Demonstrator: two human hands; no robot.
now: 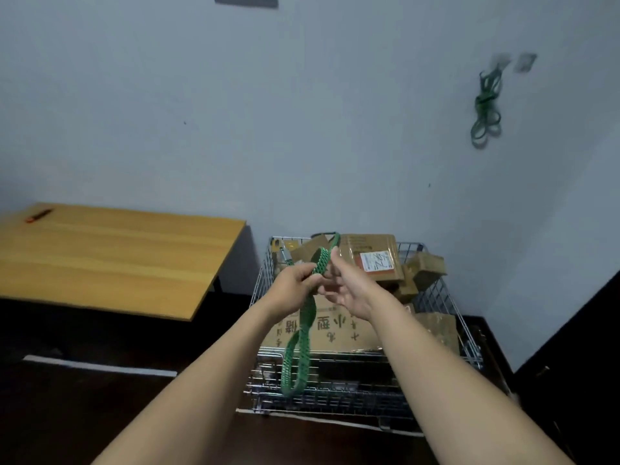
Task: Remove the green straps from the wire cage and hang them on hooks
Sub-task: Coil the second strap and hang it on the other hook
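- Head view: the left grip (295,280) is closed round the green strap (320,263) just below its upper bend, fingers curled over the band. This looks like the hand carrying the weight.
- The right grip (345,292) sits just beside it. Its lower fingers are loose and spread, holding nothing, and 1 raised digit lies against the strap's upper loop. Blur hides whether that digit pinches the band, so I cannot tell if this hand has hold of it. My guess is that it is guiding or gathering the loop.
- The strap is in the air over the wire cage (432,293). Its top arches toward the far rim, and a long doubled loop dangles in front of the near side. Whether the top end is still caught on the cage cannot be made out.
- The cage stands on the floor against the wall, filled with cardboard boxes (372,260), which the straps presumably held in.
- High on the wall to the right, a hung bundle of straps (486,109) dangles from 1 of 2 blurred hooks (526,62). So part of the job looks done, and this strap probably goes there next.
- Left of the cage is a wooden desk (110,256) with a small orange-and-black item (39,215) at its far corner.
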